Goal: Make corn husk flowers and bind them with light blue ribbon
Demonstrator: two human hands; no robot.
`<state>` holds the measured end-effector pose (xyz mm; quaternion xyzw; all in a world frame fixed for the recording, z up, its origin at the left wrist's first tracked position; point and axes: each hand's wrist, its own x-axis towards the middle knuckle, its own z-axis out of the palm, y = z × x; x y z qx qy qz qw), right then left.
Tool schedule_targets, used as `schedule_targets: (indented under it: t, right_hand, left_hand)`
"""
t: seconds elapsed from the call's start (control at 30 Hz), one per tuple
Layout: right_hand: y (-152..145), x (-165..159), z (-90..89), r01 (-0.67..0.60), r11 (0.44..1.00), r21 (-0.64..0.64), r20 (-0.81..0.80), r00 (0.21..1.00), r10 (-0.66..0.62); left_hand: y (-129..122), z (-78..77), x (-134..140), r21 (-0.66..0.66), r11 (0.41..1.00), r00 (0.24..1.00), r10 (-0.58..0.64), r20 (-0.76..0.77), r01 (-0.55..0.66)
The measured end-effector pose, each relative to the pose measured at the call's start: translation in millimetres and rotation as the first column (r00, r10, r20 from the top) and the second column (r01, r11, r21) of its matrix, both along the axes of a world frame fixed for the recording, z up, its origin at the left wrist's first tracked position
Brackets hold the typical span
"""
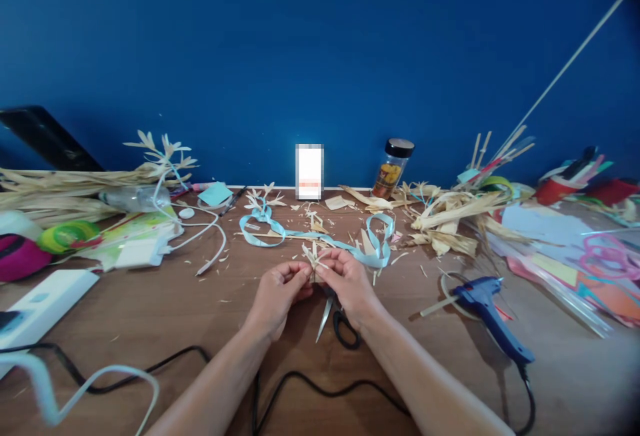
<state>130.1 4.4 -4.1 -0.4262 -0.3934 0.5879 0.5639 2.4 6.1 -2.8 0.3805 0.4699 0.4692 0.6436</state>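
Wall: one blue wall (320, 56), rising behind the back edge of the tabletop.
Tabletop: brown wood (190, 319); a broad stretch of it runs from the left hand to the power strip, a narrower one from the right forearm to the glue gun.
Husk bundles: two heaps of dry strips, one at back left (60, 186), one at back right (457, 213), both well apart from the hands.
Power strip: one, white (55, 303), cut by the left border of the view.
Glue gun: one, blue (485, 309), lying to the right of the right hand.
Left hand (280, 289): grip closed to a pinch, thumb and finger meeting at the left side of the flower's base.
Right hand (350, 286): grip likewise closed, thumb and finger pinching the flower from the right.
Jar: one, black-lidded (393, 169), tilted, near the wall.
Scissors: one pair (324, 320), partly under the right hand, blade and black handle loop showing.
Ribbon: light blue (380, 261), looped just beyond the hands.
Flower: one pale husk flower (314, 255), between both sets of fingertips, petals pointing up and outward.
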Motion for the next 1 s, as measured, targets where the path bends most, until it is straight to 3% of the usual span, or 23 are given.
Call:
schedule_targets:
  t: [0.3, 0.57, 1.0]
  right_hand:
    - [0.3, -0.8, -2.5, 0.016, 1.000, 0.002, 0.029, 0.999, -0.016]
    - [1.4, -1.5, -5.3, 0.032, 0.999, 0.002, 0.059, 0.998, -0.032]
    - [2.1, -0.2, -7.1, 0.042, 0.999, 0.000, 0.083, 0.996, -0.042]
  left_hand:
    - [-1.3, -1.2, 0.3, 0.033, 0.999, 0.998, 0.028, -0.061, -0.026]
    - [-0.7, -7.2, 3.2, 0.139, 0.987, 0.984, 0.105, -0.146, -0.085]
    - [-0.1, -8.0, 1.7, 0.120, 0.991, 0.982, 0.079, -0.171, -0.059]
